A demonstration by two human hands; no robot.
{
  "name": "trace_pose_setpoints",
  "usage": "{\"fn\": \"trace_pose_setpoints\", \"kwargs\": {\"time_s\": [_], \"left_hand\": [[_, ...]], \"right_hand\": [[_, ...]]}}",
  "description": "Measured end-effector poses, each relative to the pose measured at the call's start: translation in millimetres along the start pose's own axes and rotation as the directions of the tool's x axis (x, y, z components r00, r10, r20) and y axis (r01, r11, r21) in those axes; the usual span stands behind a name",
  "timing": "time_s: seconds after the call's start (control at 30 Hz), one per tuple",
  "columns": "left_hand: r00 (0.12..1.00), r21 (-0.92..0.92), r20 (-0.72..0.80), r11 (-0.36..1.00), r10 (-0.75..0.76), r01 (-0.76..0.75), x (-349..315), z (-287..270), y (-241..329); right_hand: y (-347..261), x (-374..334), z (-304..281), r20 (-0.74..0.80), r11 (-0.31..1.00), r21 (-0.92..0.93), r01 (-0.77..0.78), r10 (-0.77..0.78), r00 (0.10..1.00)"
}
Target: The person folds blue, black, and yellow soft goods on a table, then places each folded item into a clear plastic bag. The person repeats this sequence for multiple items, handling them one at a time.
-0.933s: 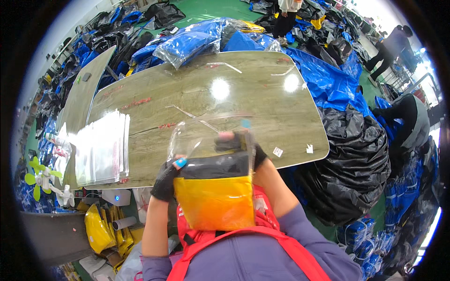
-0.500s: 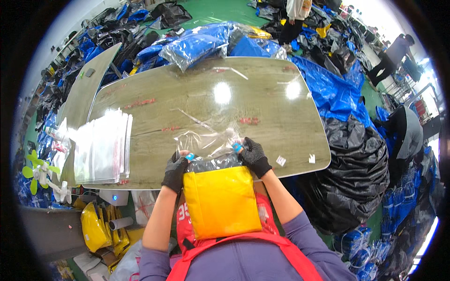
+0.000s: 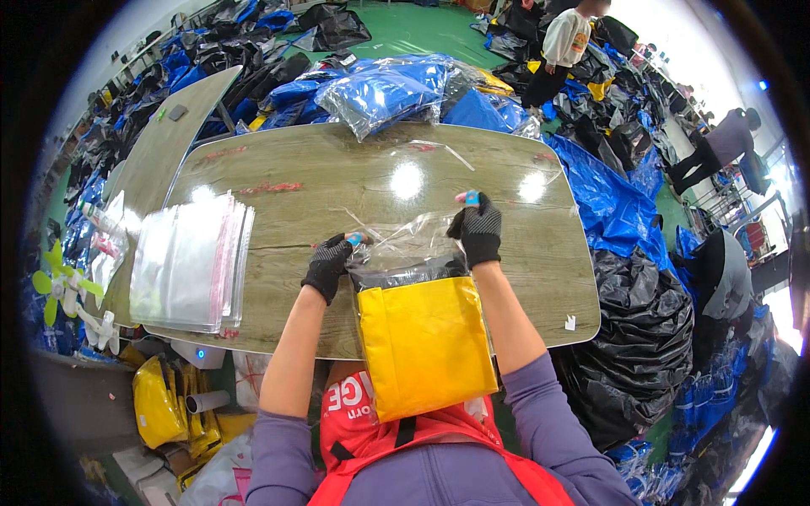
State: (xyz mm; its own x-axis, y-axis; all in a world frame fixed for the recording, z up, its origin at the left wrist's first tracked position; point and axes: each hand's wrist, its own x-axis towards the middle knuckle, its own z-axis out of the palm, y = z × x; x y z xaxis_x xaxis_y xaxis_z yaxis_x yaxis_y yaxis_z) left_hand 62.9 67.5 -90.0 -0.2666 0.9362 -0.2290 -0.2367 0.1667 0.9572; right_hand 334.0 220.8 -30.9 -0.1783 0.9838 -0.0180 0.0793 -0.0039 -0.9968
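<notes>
A clear plastic bag [image 3: 413,239] with a folded yellow sheet-like item [image 3: 428,341] inside hangs over the table's near edge in front of my red apron. A black strip of material [image 3: 418,271] shows inside the bag, above the yellow part. My left hand [image 3: 329,266], in a black dotted glove with blue wrapping near a fingertip, is closed on the bag's upper left corner. On the opposite side my right hand [image 3: 478,229], gloved the same way, is closed at the bag's upper right edge. The loose clear mouth of the bag spreads between both hands.
A stack of clear bags [image 3: 186,263] lies on the left of the wood-patterned table [image 3: 540,244]. Blue wrapped packages [image 3: 384,93] overlap its far edge. A black bundle [image 3: 637,337] stands at the right, and a green fan [image 3: 61,284] at the left. Two people are farther back.
Both hands have moved up and farther over the table, the right one more. The bag with the yellow item has risen slightly with them. The whole view has also shifted a little.
</notes>
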Motion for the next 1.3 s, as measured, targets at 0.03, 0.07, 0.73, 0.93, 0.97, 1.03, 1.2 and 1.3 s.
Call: {"fn": "trace_pose_setpoints", "kwargs": {"time_s": [0.03,0.07,0.73,0.93,0.97,1.03,1.2,1.3], "left_hand": [[0.999,-0.003,-0.023,1.000,0.028,-0.028,3.2,0.8,-1.1],[0.994,0.001,-0.040,0.994,0.107,-0.107,5.8,1.1,-2.2],[0.978,-0.227,0.067,0.958,0.197,-0.177,-12.1,6.5,15.5],[0.997,-0.393,-0.027,0.917,0.066,-0.071,-7.5,4.6,16.7],[0.996,-0.401,0.007,0.912,0.092,-0.082,-9.7,7.1,18.7],[0.991,-0.269,-0.041,0.954,0.125,-0.132,-15.4,13.6,24.1],[0.977,0.007,-0.035,0.978,0.210,-0.210,-31.6,29.7,38.0],[0.930,0.335,-0.036,0.881,0.365,-0.333,-36.6,32.9,38.5]], "right_hand": [[-10.8,8.5,-3.5,-0.193,0.990,0.009,0.142,-0.137,0.971],[-21.6,16.7,-7.1,-0.347,0.977,0.213,0.029,0.048,0.937],[-48.5,101.5,39.1,0.578,0.699,-0.362,0.616,-0.351,0.737],[-55.5,106.5,-31.7,0.032,0.656,-0.550,0.516,-0.601,0.798],[-51.9,86.6,-17.3,0.333,0.566,-0.583,0.584,-0.489,0.806],[-44.1,43.2,24.1,0.770,0.474,-0.209,0.856,-0.460,0.442],[-44.1,-9.4,104.9,0.812,0.176,-0.207,0.962,-0.518,0.270],[-48.2,0.0,108.8,0.836,0.158,-0.213,0.964,-0.481,0.263]]}}
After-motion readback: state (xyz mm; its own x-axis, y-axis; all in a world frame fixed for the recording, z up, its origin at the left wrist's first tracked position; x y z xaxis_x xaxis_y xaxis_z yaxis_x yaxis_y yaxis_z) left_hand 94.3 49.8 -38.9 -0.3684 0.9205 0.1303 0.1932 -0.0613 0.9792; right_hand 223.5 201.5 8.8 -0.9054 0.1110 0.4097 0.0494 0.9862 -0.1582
